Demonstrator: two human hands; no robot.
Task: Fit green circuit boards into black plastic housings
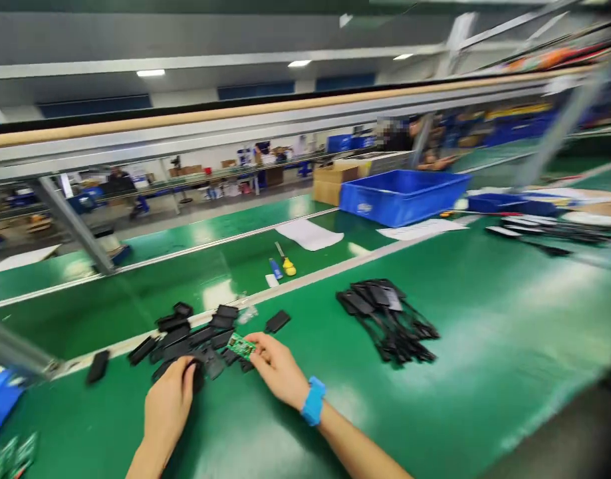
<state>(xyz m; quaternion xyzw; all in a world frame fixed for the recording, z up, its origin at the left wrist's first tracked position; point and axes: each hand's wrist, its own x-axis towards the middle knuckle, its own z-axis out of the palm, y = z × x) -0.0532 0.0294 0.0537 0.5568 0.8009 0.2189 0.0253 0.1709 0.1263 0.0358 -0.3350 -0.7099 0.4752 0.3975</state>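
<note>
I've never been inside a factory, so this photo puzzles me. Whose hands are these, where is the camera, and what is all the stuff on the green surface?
The camera sits on a worker's head, looking down at their own bare hands. The right hand, with a blue wristband, pinches a small green circuit board. The left hand grips a black plastic piece. Before them on the green worktable lie loose black shells, and further right a pile of black parts with cables. Behind stand a blue bin and a yellow-handled screwdriver.
</note>
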